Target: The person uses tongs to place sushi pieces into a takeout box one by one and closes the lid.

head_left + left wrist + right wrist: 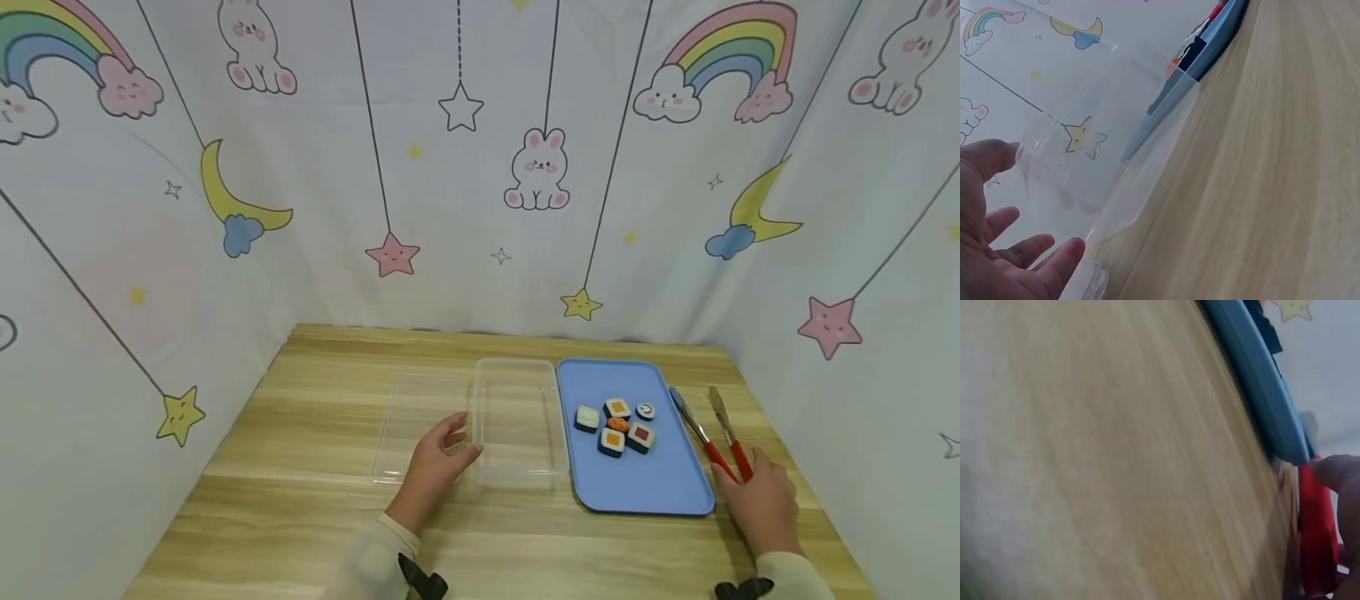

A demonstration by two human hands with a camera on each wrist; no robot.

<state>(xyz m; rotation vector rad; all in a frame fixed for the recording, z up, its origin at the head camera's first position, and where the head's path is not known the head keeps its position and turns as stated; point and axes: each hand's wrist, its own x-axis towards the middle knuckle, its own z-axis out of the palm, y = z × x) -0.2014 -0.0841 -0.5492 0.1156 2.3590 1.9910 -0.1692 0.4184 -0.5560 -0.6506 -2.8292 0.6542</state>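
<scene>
My right hand (767,502) grips the red-handled tongs (741,461) at the tray's right side, their two arms spread and pointing away. In the right wrist view, the thumb lies on a red handle (1316,534). My left hand (437,460) is at the left side of a clear plastic box (521,480), fingers loosely bent and spread. The left wrist view has its thumb tip right at the rim of the clear box (1110,144). Several toy sushi pieces (612,442) sit grouped on a blue tray (637,492), right of the box.
A flat clear lid (408,417) lies left of the box, partly behind my left hand. Everything rests on a wood-grain table (300,500). A white cartoon-printed curtain (465,183) encloses the back and both sides.
</scene>
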